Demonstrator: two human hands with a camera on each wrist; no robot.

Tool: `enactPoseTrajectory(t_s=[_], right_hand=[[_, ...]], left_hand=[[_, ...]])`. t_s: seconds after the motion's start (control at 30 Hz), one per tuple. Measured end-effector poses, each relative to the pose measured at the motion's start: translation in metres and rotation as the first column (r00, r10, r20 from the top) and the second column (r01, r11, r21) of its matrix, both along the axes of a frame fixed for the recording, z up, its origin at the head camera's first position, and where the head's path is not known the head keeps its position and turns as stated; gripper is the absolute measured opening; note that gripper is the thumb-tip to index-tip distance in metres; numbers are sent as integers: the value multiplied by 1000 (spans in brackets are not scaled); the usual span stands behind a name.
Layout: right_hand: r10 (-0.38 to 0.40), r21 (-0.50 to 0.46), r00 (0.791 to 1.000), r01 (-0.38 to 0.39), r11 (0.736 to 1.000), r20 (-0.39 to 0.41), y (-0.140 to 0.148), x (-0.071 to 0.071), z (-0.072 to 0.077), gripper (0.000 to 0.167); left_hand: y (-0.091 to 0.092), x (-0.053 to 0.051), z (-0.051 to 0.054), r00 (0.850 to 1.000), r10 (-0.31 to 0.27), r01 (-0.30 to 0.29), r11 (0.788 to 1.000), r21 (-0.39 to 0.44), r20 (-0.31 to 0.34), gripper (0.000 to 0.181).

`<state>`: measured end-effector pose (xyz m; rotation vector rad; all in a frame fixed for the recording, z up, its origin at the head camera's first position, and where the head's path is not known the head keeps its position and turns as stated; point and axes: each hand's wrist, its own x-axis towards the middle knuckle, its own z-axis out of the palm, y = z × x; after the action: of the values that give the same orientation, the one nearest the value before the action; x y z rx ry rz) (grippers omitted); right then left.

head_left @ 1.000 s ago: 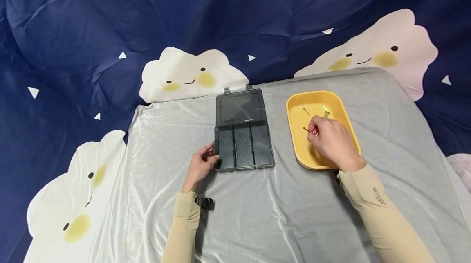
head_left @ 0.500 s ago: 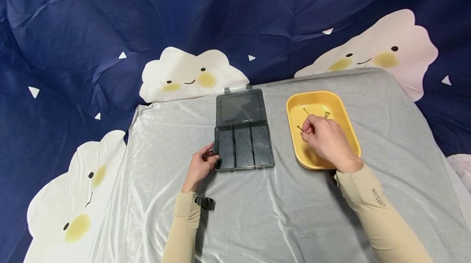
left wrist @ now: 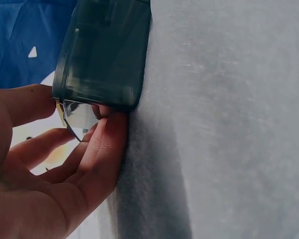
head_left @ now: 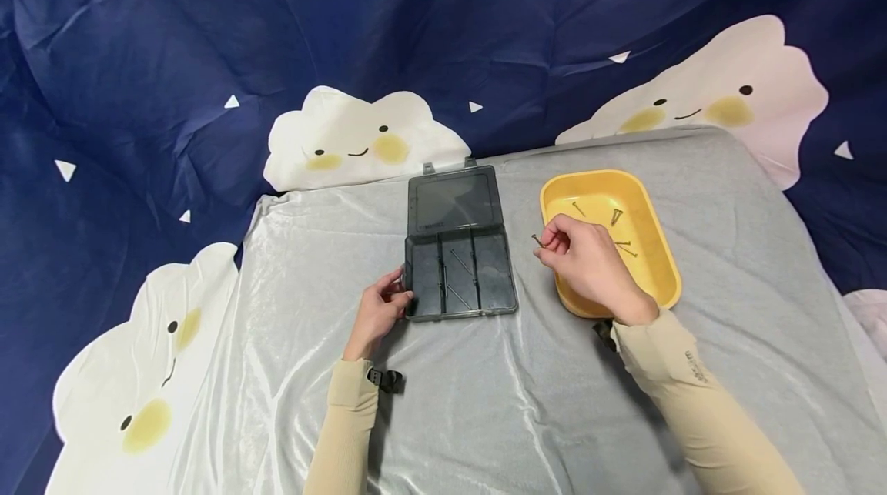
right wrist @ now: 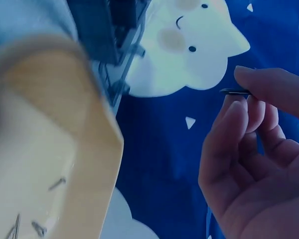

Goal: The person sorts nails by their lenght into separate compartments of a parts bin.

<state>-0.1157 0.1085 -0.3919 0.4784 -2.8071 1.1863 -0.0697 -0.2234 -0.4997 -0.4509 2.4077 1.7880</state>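
My right hand [head_left: 589,260] pinches a small screw [head_left: 537,240] between thumb and fingertips, just over the left rim of the yellow tray [head_left: 661,249]. In the right wrist view, the pinched screw [right wrist: 234,91] pokes out from the fingertips. My left hand [head_left: 379,312] grips the left side of a dark see-through compartment box [head_left: 495,272], thumb at its rim and fingers curled at the side wall, as the left wrist view also shows. The box lies with its lid [head_left: 453,200] swung back. Screws [head_left: 458,297] lie in its middle compartment.
Several screws [head_left: 616,216] lie scattered in the yellow tray. A grey cloth [head_left: 471,403] covers the table. Behind it hangs a dark blue curtain [head_left: 388,18] with white clouds and triangles.
My right hand has moved left and out from the tray's middle, carrying the screw to the tray's left rim. The left hand and the box have stayed in place.
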Motion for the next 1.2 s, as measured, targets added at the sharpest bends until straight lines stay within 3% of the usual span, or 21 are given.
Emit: enactPoseTrajectory(t_s=[0.4, 1.0, 1.13, 1.2], right_hand=[[30, -143, 994, -14, 990, 106, -30, 1, -9, 12], [73, -209, 983, -36, 977, 169, -65, 8, -35, 13], [71, -246, 980, -24, 969, 186, -72, 8, -42, 14], [72, -256, 976, -18, 966, 204, -76, 8, -47, 13]], left_hand=[[1, -1, 1, 1000, -5, 5, 1000, -4, -4, 54], [-1, 0, 0, 1000, -17, 17, 1000, 2, -20, 56], [-2, 0, 3, 999, -33, 33, 999, 13, -14, 56], [-1, 2, 10, 999, -44, 44, 999, 15, -10, 57]])
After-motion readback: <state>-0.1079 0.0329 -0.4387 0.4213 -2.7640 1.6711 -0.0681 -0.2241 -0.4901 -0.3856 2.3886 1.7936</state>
